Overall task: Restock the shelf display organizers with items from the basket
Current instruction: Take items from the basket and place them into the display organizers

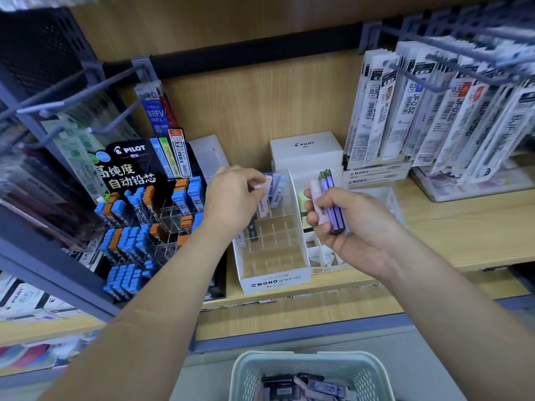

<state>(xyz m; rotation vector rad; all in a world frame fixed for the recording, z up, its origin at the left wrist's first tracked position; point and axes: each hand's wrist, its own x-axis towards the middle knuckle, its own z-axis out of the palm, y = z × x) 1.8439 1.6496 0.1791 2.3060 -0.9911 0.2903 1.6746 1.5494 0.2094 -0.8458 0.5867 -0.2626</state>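
1. Organizer [272,280]: white card box printed "MONO graph MG", fitted with a clear grid of slots. It stands on the wooden shelf [463,227] near the middle of the view. A few slim cases [276,189], lilac and white, stand at its twelve o'clock end.
2. Basket [246,369]: pale grey-green lattice plastic at six o'clock in the view, holding a heap of dark and lilac packets [318,386].
3. Left hand [231,198]: at the organizer's eleven o'clock, thumb and forefinger pinching a pale pink case [262,182] above the back slots. The other fingers seem curled under, though blur hides them.
4. Right hand [356,227]: at the organizer's three o'clock, fingers wrapped round a bundle of cases [333,204], pink, purple and green-topped, ends pointing up.
5. Pilot rack [130,235]: at nine o'clock, stocked with blue and orange lead cases.
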